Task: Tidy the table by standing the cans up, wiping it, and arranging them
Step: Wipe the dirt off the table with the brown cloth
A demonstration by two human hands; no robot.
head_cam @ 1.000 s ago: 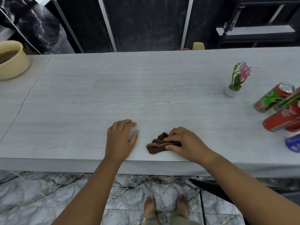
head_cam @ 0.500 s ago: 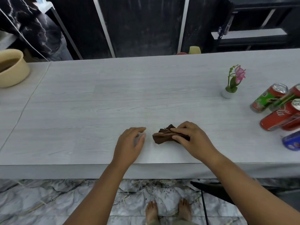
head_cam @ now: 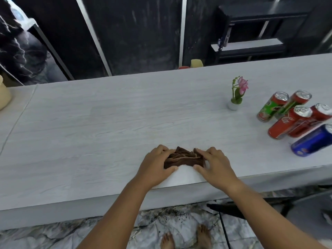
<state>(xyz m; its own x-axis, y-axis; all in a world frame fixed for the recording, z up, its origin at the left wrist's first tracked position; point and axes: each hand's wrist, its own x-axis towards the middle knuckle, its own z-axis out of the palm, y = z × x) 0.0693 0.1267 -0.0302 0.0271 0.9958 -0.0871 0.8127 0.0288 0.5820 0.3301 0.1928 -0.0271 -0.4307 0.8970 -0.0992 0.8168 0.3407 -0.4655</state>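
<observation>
We hold the brown cloth (head_cam: 183,158) from both sides: left hand (head_cam: 155,167) and right hand (head_cam: 213,165) each pinch an end, fingers curled on it, thumbs at its near edge. It sits bunched on the white table (head_cam: 107,126), near the front edge. Well to our right, five cans stand close together: two green-red cans (head_cam: 273,106), two red cans (head_cam: 289,122), one blue can (head_cam: 312,141). Small potted flower (head_cam: 237,94) just left of them
</observation>
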